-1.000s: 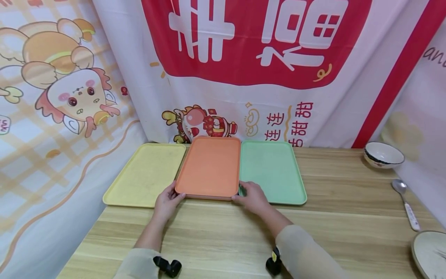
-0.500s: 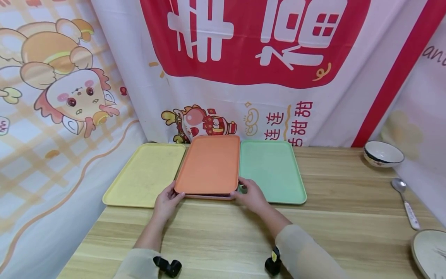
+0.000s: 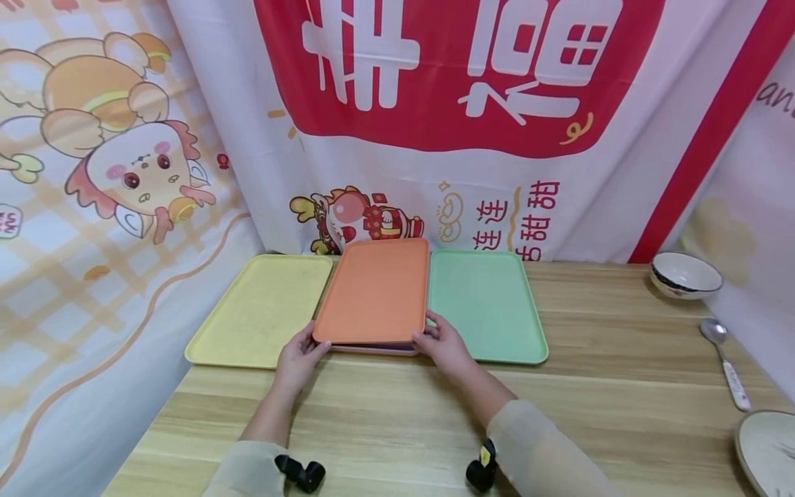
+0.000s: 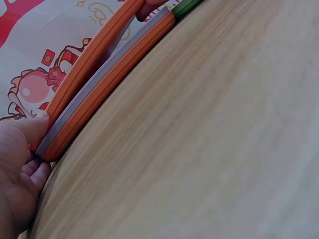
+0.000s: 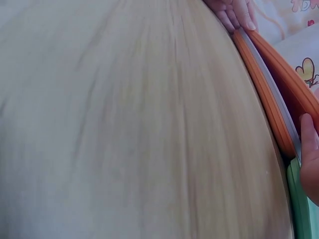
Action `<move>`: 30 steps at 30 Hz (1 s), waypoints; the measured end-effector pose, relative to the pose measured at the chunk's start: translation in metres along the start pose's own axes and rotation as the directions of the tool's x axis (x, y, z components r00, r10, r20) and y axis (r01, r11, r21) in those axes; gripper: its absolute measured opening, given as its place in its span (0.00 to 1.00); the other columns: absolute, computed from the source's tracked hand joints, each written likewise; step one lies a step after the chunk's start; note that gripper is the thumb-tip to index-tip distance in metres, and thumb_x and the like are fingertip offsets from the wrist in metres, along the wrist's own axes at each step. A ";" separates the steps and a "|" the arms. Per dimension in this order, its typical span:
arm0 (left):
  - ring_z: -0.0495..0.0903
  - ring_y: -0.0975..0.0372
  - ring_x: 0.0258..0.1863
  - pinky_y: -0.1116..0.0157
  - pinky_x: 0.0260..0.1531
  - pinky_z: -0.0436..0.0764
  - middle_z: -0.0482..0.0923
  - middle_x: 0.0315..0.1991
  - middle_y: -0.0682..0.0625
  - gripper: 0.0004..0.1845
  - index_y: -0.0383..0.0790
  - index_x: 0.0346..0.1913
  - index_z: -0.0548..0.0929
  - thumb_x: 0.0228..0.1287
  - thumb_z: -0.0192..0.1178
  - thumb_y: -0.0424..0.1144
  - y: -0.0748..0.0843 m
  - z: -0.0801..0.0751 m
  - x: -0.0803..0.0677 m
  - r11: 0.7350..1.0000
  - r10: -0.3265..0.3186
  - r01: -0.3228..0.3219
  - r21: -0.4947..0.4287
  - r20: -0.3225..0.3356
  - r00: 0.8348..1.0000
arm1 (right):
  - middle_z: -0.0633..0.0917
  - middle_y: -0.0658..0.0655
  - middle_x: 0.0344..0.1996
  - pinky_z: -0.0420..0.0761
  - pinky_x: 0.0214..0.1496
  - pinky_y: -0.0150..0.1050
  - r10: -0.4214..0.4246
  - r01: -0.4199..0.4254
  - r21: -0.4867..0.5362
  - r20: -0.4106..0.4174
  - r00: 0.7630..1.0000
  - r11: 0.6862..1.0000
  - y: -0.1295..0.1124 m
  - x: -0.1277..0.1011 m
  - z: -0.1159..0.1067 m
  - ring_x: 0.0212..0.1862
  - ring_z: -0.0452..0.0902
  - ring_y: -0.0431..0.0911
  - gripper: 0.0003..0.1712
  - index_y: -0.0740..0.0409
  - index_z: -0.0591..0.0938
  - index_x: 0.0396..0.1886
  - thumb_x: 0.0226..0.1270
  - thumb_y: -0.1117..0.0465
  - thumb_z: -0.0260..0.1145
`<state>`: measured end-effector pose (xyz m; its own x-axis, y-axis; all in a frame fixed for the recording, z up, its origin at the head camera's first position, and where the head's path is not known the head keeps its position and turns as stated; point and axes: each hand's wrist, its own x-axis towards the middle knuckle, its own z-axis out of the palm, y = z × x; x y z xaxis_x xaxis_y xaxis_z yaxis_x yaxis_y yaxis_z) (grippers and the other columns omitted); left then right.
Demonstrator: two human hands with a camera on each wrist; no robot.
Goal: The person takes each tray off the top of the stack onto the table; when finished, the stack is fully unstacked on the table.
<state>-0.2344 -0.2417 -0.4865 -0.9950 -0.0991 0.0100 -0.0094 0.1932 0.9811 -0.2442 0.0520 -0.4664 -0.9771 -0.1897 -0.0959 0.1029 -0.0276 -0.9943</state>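
An orange tray [image 3: 375, 293] lies uppermost on a stack between a yellow tray [image 3: 263, 310] and a green tray [image 3: 487, 307]. My left hand [image 3: 298, 360] pinches its near left corner, thumb on top; in the left wrist view other fingers reach by the stack's lower edge. At the near right corner my right hand [image 3: 446, 348] grips the same tray and holds it tilted up. Through the wedge-shaped gap shows the rim of a greyish-purple tray [image 4: 76, 103], with another orange tray [image 4: 94, 107] beneath it. Most of both lower trays is hidden.
A patterned bowl [image 3: 685, 276], a spoon [image 3: 725, 364] and a plate [image 3: 770, 449] cut off by the frame sit along the right side of the wooden table [image 3: 385, 421]. Printed cloth [image 3: 248, 159] hangs close behind and left of the trays.
The right near corner of the top orange tray has risen with my right hand, widening the gap above the purple tray. My left hand stays at its corner.
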 end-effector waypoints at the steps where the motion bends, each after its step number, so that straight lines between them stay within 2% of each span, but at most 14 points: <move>1: 0.57 0.45 0.75 0.58 0.72 0.62 0.54 0.74 0.31 0.37 0.27 0.74 0.54 0.68 0.60 0.31 0.000 0.000 0.000 1.000 -0.001 0.001 0.001 0.000 1.000 | 0.72 0.74 0.64 0.84 0.60 0.45 0.002 -0.002 0.023 0.002 1.000 1.000 0.000 0.001 0.001 0.55 0.81 0.56 0.38 0.62 0.53 0.77 0.73 0.68 0.58; 6: 0.56 0.45 0.75 0.57 0.72 0.62 0.54 0.74 0.31 0.38 0.27 0.74 0.54 0.68 0.61 0.32 0.000 -0.001 0.001 1.000 -0.003 0.003 -0.002 0.003 1.000 | 0.72 0.77 0.62 0.84 0.60 0.44 0.027 -0.026 0.143 -0.007 1.000 0.989 0.002 0.005 0.004 0.49 0.81 0.48 0.40 0.62 0.50 0.78 0.72 0.72 0.56; 11: 0.57 0.45 0.75 0.59 0.72 0.63 0.54 0.75 0.31 0.37 0.26 0.74 0.55 0.67 0.61 0.30 -0.001 0.000 0.001 1.000 0.000 0.000 -0.023 0.002 1.000 | 0.73 0.76 0.59 0.83 0.61 0.47 0.037 -0.029 0.187 -0.041 0.998 0.982 0.000 0.007 0.006 0.44 0.80 0.44 0.40 0.60 0.51 0.78 0.71 0.75 0.54; 15: 0.58 0.44 0.74 0.61 0.70 0.64 0.55 0.74 0.30 0.37 0.24 0.73 0.56 0.65 0.61 0.28 -0.001 0.001 0.001 0.999 0.008 -0.008 -0.034 -0.004 1.000 | 0.73 0.76 0.61 0.81 0.63 0.49 0.045 -0.030 0.211 -0.066 0.997 0.977 -0.003 0.005 0.002 0.46 0.80 0.46 0.40 0.59 0.52 0.78 0.71 0.75 0.54; 22: 0.58 0.42 0.73 0.59 0.70 0.64 0.55 0.73 0.28 0.38 0.24 0.73 0.55 0.64 0.61 0.27 -0.001 0.001 0.000 1.000 0.011 -0.011 0.003 -0.002 1.000 | 0.71 0.78 0.63 0.83 0.62 0.45 0.024 -0.006 0.244 -0.074 0.997 0.970 -0.013 -0.004 -0.016 0.48 0.81 0.46 0.39 0.60 0.51 0.78 0.71 0.75 0.53; 28: 0.58 0.40 0.72 0.56 0.70 0.64 0.54 0.73 0.27 0.37 0.22 0.72 0.54 0.64 0.59 0.23 0.000 0.001 0.000 0.999 0.024 -0.024 0.036 0.013 1.000 | 0.68 0.78 0.66 0.85 0.57 0.37 0.007 0.006 0.268 -0.050 0.999 0.963 -0.027 -0.015 -0.039 0.45 0.82 0.39 0.39 0.59 0.49 0.79 0.72 0.75 0.52; 30: 0.59 0.39 0.72 0.55 0.69 0.65 0.54 0.72 0.26 0.37 0.21 0.72 0.54 0.64 0.59 0.23 0.001 0.002 0.000 0.998 0.026 -0.026 0.057 0.007 1.000 | 0.71 0.74 0.64 0.85 0.56 0.35 0.004 0.008 0.267 -0.042 0.999 0.964 -0.032 -0.020 -0.048 0.44 0.82 0.37 0.39 0.59 0.49 0.79 0.72 0.74 0.51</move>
<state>-0.2343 -0.2396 -0.4860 -0.9956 -0.0869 0.0339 0.0111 0.2506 0.9680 -0.2367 0.1042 -0.4348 -0.9837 -0.1486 -0.1014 0.1414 -0.2904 -0.9464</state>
